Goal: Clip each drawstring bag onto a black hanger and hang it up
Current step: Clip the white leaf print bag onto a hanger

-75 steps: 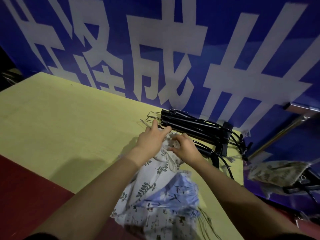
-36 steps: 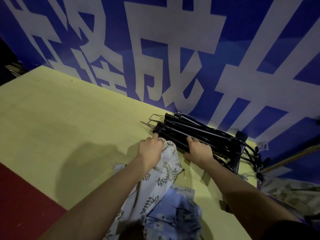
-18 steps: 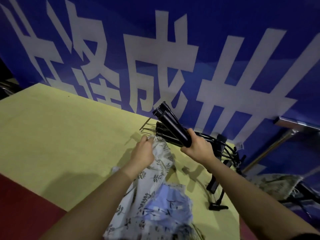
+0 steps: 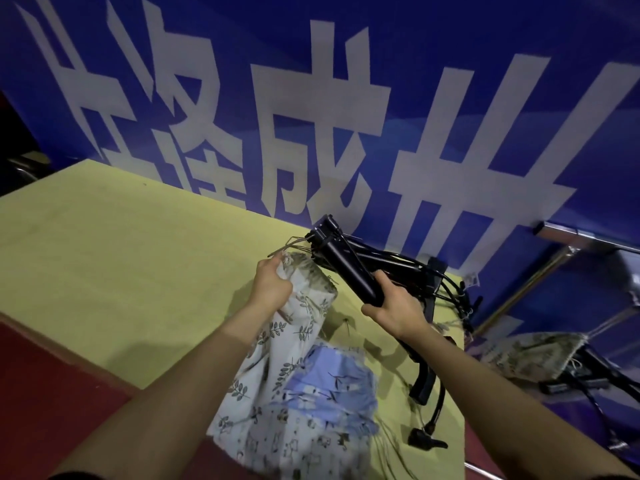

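At the very bottom of the frame your two bare arms reach up and in from the lower left and lower right. Under them is a dark red floor or cloth [image 4: 52, 386], and on it sits a flat yellow table top [image 4: 114, 258] that fills the left and middle of the frame.

Low in the middle lies a pile of drawstring bags [image 4: 311, 410]: white ones with little leaf prints and a light blue one on top. Thin strings trail off the pile to the right.

Your left hand [image 4: 272, 289], just left of the middle, has its fingers curled tight round the gathered top of the leaf bag [image 4: 304, 306], and it lifts that end off the table.

Your right hand [image 4: 394, 308], right of the middle, has its fingers wrapped round the bar of a black hanger [image 4: 346, 268]. The bar tilts up and to the left, and its far end sticks up above the table. A black clip [image 4: 424, 382] hangs down below your wrist.

Just behind your hands, more black hangers [image 4: 426, 271] lie in a heap at the far right edge of the table.

At the right edge of the frame, another printed bag [image 4: 526, 355] is on a hanger, near a silver rail [image 4: 588, 237].

Behind it all, a big blue banner [image 4: 450, 81] with huge white letters fills the whole top of the frame
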`<state>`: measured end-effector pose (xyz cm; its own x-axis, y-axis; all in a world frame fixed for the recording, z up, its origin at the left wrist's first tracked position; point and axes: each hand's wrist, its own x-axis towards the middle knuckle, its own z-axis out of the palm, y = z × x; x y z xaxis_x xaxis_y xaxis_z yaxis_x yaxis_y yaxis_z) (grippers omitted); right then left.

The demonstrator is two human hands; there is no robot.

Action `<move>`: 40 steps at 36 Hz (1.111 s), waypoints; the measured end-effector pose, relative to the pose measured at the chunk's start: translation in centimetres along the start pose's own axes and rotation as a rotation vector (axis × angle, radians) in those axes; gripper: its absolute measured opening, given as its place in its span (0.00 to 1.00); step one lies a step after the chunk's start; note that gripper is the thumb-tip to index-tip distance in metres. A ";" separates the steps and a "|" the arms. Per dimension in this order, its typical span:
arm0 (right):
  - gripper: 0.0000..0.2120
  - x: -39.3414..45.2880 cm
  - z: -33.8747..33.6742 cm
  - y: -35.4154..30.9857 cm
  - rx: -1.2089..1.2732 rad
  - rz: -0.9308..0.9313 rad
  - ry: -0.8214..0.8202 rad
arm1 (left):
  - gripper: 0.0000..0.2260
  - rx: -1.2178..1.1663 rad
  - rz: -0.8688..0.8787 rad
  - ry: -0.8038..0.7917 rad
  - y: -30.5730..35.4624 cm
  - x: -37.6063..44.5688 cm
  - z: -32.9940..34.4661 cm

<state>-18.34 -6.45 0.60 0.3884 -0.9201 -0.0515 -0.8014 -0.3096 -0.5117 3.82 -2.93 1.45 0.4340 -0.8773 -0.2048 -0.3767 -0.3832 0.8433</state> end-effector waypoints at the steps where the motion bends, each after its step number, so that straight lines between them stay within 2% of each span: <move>1: 0.23 -0.2 0.1 0.0 0.012 0.003 0.012 | 0.30 -0.001 -0.001 -0.004 -0.2 -0.1 -0.1; 4: 0.20 -0.4 0.1 -0.1 0.069 0.011 0.065 | 0.30 0.011 -0.001 -0.012 -0.4 -0.5 -0.5; 8: 0.21 -0.5 -0.3 -0.3 0.137 0.003 0.111 | 0.30 0.017 0.007 -0.020 -0.2 -0.7 -0.8; 21: 0.24 -1.3 0.3 0.0 -0.024 -0.033 -0.030 | 0.32 -0.083 0.049 -0.106 2.4 -2.0 -1.1; 26: 0.20 -1.4 1.1 -0.1 -0.096 -0.083 -0.072 | 0.33 -0.144 0.062 -0.107 3.0 -1.8 -1.7; 31: 0.17 -1.3 1.1 -0.4 -0.217 -0.151 -0.078 | 0.30 -0.010 0.139 -0.071 2.5 -1.4 -2.1; 36: 0.16 -0.9 0.7 -1.2 -0.457 -0.245 -0.094 | 0.31 0.239 0.301 -0.168 2.4 -2.0 -1.3; 40: 0.16 -0.1 0.0 -2.7 -0.644 -0.303 -0.045 | 0.30 0.481 0.392 -0.233 1.9 -2.5 -0.3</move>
<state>-16.22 -5.54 1.93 0.6440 -0.7645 -0.0292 -0.7592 -0.6434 0.0985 2.26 -1.38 3.76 0.0218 -0.9969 -0.0755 -0.8177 -0.0612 0.5724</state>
